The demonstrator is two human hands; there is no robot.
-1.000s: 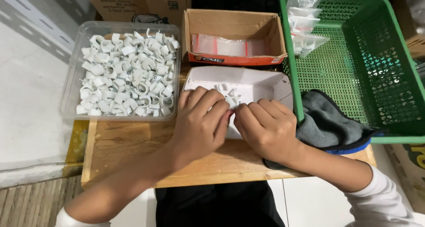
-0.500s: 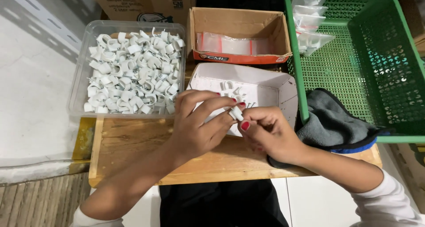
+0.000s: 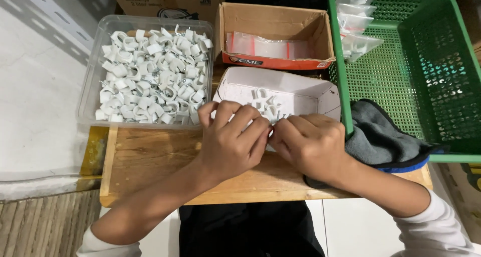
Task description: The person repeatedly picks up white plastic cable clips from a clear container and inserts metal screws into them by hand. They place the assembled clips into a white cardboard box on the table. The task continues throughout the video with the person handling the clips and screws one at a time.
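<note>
My left hand [image 3: 233, 144] and my right hand [image 3: 311, 145] meet fingertip to fingertip over the near edge of a white paper tray [image 3: 300, 89]. The tray holds a few white plastic cable clips [image 3: 263, 102]. Both hands have their backs to the camera and their fingers curled inward. Whatever lies between the fingers is hidden. To the left, touching distance from my left hand, stands a clear plastic tub [image 3: 95, 71] heaped with several white cable clips [image 3: 150, 79].
A wooden board [image 3: 145, 159] carries the tray and tub. A cardboard box [image 3: 320, 34] with small zip bags [image 3: 265, 47] sits behind the tray. A green basket [image 3: 451, 46] with filled bags [image 3: 355, 21] stands right, and a grey cloth [image 3: 383, 136] lies under its edge.
My hands have dropped lower and closed together at the tray's near edge. Half a second ago a white clip showed between raised fingertips; it is now hidden.
</note>
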